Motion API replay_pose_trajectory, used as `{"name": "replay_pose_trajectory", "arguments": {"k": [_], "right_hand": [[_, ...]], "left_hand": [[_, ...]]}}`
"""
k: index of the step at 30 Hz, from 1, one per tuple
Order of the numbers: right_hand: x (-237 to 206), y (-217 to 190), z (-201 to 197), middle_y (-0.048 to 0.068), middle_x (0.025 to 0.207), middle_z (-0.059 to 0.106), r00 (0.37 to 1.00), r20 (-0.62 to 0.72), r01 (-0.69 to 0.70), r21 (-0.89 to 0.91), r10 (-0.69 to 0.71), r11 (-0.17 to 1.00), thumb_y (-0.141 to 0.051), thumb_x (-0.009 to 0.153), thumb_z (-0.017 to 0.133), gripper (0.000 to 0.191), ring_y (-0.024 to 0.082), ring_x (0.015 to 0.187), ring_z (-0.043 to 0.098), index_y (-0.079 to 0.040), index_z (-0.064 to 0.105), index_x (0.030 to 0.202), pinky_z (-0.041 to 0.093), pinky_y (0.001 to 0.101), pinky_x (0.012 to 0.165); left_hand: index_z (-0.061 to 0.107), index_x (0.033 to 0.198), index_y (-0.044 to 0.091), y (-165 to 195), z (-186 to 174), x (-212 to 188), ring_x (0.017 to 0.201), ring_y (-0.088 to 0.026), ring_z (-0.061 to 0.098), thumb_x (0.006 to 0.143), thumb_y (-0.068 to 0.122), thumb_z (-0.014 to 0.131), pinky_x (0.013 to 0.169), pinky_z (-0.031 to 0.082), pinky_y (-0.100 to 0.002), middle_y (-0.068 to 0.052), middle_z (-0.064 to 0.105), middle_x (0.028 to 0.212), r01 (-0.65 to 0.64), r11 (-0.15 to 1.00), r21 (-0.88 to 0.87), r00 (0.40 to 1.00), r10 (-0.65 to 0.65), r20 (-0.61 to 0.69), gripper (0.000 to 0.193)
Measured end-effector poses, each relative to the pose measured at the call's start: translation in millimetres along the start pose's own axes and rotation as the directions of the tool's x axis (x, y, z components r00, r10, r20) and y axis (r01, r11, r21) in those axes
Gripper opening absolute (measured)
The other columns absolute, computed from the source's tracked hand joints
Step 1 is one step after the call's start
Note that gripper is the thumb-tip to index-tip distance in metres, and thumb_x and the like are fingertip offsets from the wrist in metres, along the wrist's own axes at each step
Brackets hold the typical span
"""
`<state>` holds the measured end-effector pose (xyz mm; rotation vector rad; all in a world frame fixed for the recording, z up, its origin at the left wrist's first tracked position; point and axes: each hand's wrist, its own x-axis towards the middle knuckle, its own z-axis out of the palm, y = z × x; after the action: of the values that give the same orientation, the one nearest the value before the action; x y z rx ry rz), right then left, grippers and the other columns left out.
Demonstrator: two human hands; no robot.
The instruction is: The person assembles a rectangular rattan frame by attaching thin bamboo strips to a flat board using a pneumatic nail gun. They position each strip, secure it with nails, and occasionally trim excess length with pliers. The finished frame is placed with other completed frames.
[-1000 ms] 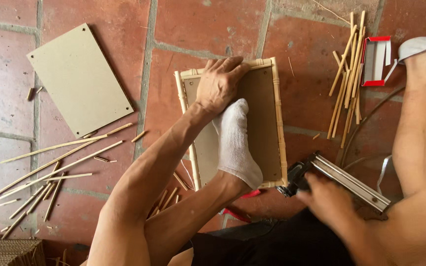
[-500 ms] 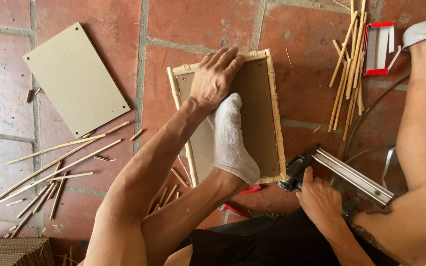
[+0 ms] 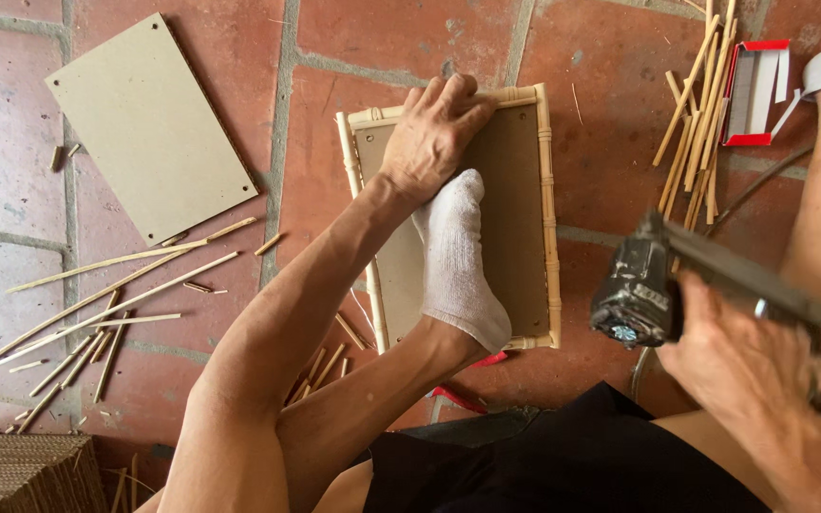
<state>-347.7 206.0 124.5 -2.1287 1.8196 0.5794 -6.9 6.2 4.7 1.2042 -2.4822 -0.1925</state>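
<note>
On the red tile floor point(image 3: 192, 47) lies a loose grey board point(image 3: 149, 128). Next to it is the bamboo-edged frame point(image 3: 545, 199), held down by a foot in a white sock point(image 3: 453, 261). The left hand point(image 3: 429, 133) presses flat, fingers spread, on the frame's top corner. The right hand point(image 3: 743, 366) is closed around a nail gun point(image 3: 658, 285) (lifted, well apart from the frame). Thin bamboo sticks point(image 3: 106, 285) lie scattered.

board point(image 3: 152, 128) left of frame point(image 3: 548, 218) | sticks point(image 3: 106, 285) below board; box point(image 3: 753, 93) right | sock foot point(image 3: 453, 261) on frame
</note>
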Motion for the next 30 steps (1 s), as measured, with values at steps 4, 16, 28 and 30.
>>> {"name": "replay_pose_trajectory", "arguments": {"k": [4,16,28,30], "right_hand": [[32.6,-8.6,-19.4,0.019,0.078,0.067,0.864,-0.444,0.298,0.074,-0.236,0.952,-0.017,0.087,0.074,0.057,0.026,0.057,0.062,0.015,0.056,0.131,0.056,0.0389,0.054],[118.6,-62.4,-14.7,0.008,0.068,0.061,0.768,-0.548,0.361,-0.058,-0.332,0.931,-0.010,0.097,0.068,0.021,0.018,0.053,0.056,0.002,0.061,0.112,0.046,0.0345,0.043],[120.3,-68.1,-11.3,0.005,0.066,0.058,0.768,-0.552,0.334,-0.086,-0.325,0.938,-0.013,0.099,0.070,0.020,0.017,0.052,0.056,0.000,0.058,0.106,0.047,0.0344,0.044],[120.1,-68.3,-10.8,0.005,0.065,0.058,0.772,-0.544,0.333,-0.096,-0.329,0.938,-0.015,0.098,0.070,0.021,0.016,0.051,0.055,0.000,0.058,0.105,0.047,0.0342,0.043]], "left_hand": [[0.059,0.143,0.014,2.4,0.0,0.3,0.117,-0.024,0.053,0.094,0.005,0.060,0.099,0.048,-0.039,-0.009,0.053,0.139,-0.062,0.984,0.165,0.998,0.055,0.043,0.050],[0.057,0.144,0.009,-0.4,-1.3,-2.3,0.118,-0.025,0.052,0.095,0.011,0.064,0.101,0.046,-0.040,-0.009,0.054,0.139,-0.076,0.991,0.107,0.997,0.073,0.035,0.050],[0.057,0.142,0.008,-4.3,3.5,0.7,0.114,-0.025,0.052,0.096,0.012,0.062,0.096,0.047,-0.038,-0.009,0.056,0.133,-0.076,0.990,0.118,0.997,0.073,0.030,0.047],[0.057,0.144,0.009,-5.2,6.0,0.5,0.113,-0.024,0.052,0.096,0.012,0.062,0.096,0.047,-0.037,-0.009,0.056,0.132,-0.085,0.987,0.134,0.996,0.083,0.023,0.048]]}}
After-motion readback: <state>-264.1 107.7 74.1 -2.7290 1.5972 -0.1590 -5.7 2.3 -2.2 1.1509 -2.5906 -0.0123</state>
